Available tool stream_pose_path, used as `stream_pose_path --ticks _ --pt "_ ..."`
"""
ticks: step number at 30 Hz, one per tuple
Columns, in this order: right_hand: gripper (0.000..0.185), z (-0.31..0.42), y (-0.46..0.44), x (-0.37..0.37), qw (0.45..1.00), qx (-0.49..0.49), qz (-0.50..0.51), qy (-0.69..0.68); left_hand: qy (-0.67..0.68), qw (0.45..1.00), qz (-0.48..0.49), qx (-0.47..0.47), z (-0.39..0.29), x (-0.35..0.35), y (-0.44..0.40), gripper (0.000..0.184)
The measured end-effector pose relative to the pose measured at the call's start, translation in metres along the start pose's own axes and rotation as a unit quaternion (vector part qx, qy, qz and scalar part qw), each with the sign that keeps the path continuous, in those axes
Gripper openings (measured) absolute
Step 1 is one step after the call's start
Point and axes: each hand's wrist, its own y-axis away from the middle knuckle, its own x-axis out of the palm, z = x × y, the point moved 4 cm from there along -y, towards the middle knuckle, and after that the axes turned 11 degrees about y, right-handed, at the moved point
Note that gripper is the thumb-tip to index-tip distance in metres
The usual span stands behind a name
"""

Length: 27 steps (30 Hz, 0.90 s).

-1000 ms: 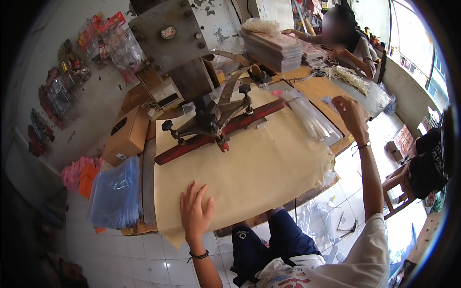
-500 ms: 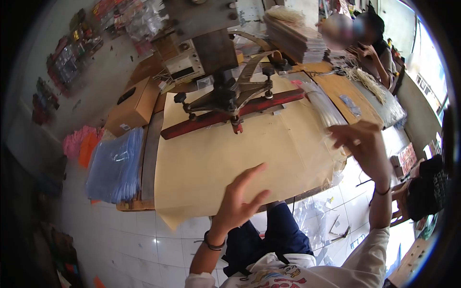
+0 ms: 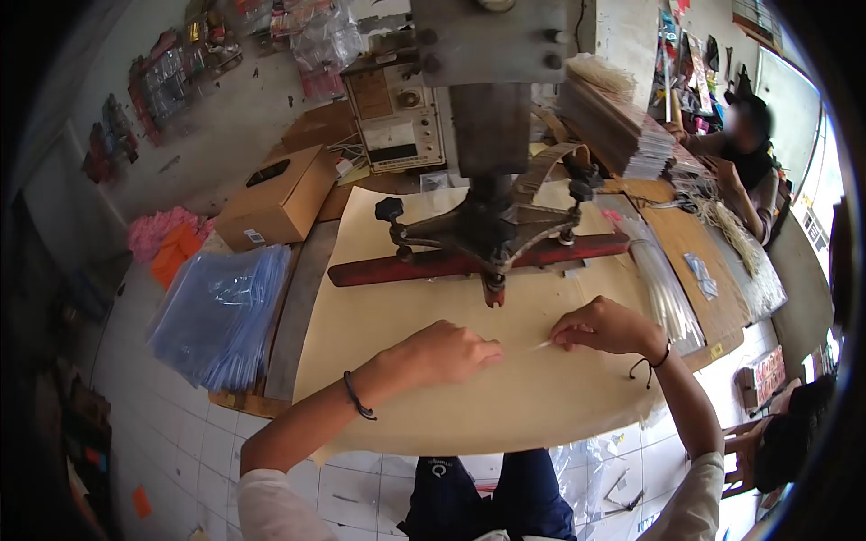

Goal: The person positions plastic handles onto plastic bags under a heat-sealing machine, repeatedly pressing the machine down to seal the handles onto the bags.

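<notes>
My left hand (image 3: 446, 352) is closed over the tan sheet (image 3: 406, 410) on the worktable, its fingertips pressed together. What it pinches, if anything, cannot be made out. Facing it, my right hand (image 3: 609, 326) pinches a thin whitish strip (image 3: 539, 345), whose faint end points toward my left hand. Just beyond both hands stands a press with a long red bar (image 3: 379, 273), held by a dark metal bracket (image 3: 496, 221). To the right of my right hand lies a bundle of white plastic strips (image 3: 669, 302).
A stack of clear bluish plastic sleeves (image 3: 221, 311) lies at the table's left edge, with a cardboard box (image 3: 275, 198) behind it. Back right are stacked sheets (image 3: 622, 126) and a seated person (image 3: 749, 162). A control box (image 3: 397, 117) stands behind the press.
Both hands came together over the tan sheet and closed from open, spread fingers. My right hand moved left from beside the strip bundle. The camera view shifted, so the press appears farther right.
</notes>
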Motion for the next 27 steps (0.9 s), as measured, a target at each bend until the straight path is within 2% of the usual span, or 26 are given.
stream_pose_path --ticks 3,7,8,11,12,16,18,24,27 --pt "0.017 -0.017 -0.018 -0.001 0.997 -0.009 0.051 -0.058 -0.036 0.994 -0.056 0.083 0.014 0.002 0.012 0.008" --pt "0.018 -0.019 -0.039 -0.004 0.979 0.029 0.188 -0.072 -0.029 0.996 -0.052 0.068 0.027 -0.006 0.019 0.010" --pt "0.016 -0.014 -0.043 -0.007 0.962 0.107 0.222 -0.116 -0.014 0.997 -0.047 0.057 0.029 -0.007 0.018 0.011" --pt "0.018 -0.024 -0.042 -0.003 0.965 0.100 0.193 -0.147 0.020 0.996 -0.071 0.051 0.037 -0.010 0.017 0.011" --pt "0.014 -0.025 -0.040 -0.001 0.977 0.050 0.153 -0.136 0.019 0.997 -0.063 0.035 0.037 -0.014 0.019 0.009" --pt "0.010 -0.031 -0.032 0.002 0.980 0.063 0.117 -0.146 0.005 0.997 -0.066 0.025 0.041 -0.021 0.024 0.009" --pt "0.010 -0.030 -0.031 0.001 0.982 0.051 0.105 -0.146 -0.003 0.994 -0.101 0.042 0.041 -0.022 0.024 0.014" --pt "0.014 -0.028 -0.029 0.000 0.992 0.032 0.039 -0.115 -0.015 0.995 -0.096 0.031 0.038 -0.032 0.027 0.028" --pt "0.015 -0.025 -0.030 -0.001 0.995 0.026 0.012 -0.094 -0.011 0.994 -0.102 0.033 0.040 -0.032 0.028 0.027"
